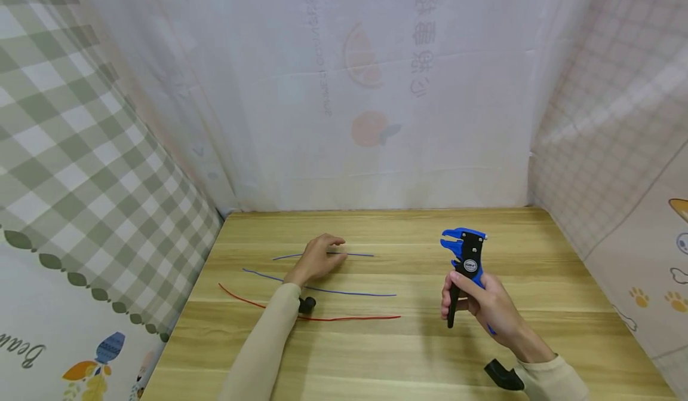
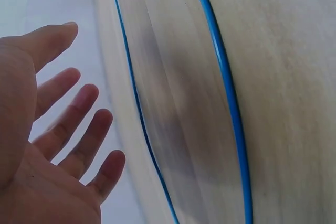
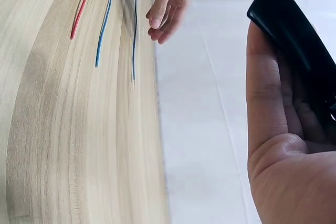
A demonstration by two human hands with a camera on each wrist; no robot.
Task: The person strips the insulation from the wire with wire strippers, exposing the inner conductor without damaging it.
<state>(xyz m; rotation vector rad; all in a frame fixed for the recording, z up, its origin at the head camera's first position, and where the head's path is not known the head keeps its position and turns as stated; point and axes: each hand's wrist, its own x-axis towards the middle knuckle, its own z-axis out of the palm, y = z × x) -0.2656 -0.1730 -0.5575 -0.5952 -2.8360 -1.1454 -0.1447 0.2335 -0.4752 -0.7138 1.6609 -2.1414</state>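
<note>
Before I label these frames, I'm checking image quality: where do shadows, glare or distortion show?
Head: only soft shadows on the table; left wrist: a diffuse dark shadow left of the thicker-looking blue wire, which carries a pale glint; right wrist: the wood grain curves at left, probably lens distortion, and the black tool handle shows little detail.

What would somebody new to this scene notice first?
Probably the blue-and-black wire stripper, held by the right hand above the right part of the wooden table. Next might come the red wire, lying nearest the person, with a nearer blue wire and a farther blue wire beyond it. The left hand hovers over the farthest one.
</note>
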